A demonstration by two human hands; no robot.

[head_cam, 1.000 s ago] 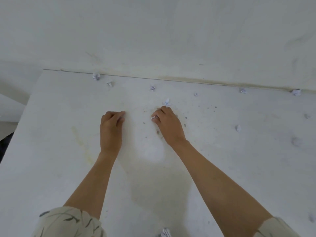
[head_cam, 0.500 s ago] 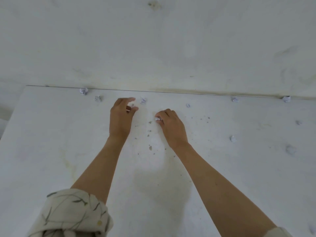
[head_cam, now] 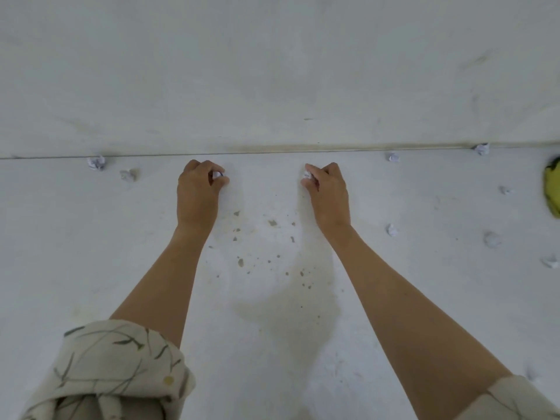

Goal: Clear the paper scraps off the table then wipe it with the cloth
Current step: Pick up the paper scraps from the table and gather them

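Both hands work at the far edge of the white table (head_cam: pixel 91 268). The left hand (head_cam: pixel 198 194) pinches a small crumpled white paper scrap (head_cam: pixel 217 174), and the right hand (head_cam: pixel 328 192) pinches another (head_cam: pixel 306 175). The nearest loose scraps lie left of the left hand (head_cam: pixel 128 175) and right of the right hand (head_cam: pixel 393 156), so each hand probably reaches outward along the wall.

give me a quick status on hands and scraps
Left hand and right hand each pinch a scrap. Loose scraps remain both sides. Cloth untouched, far right.
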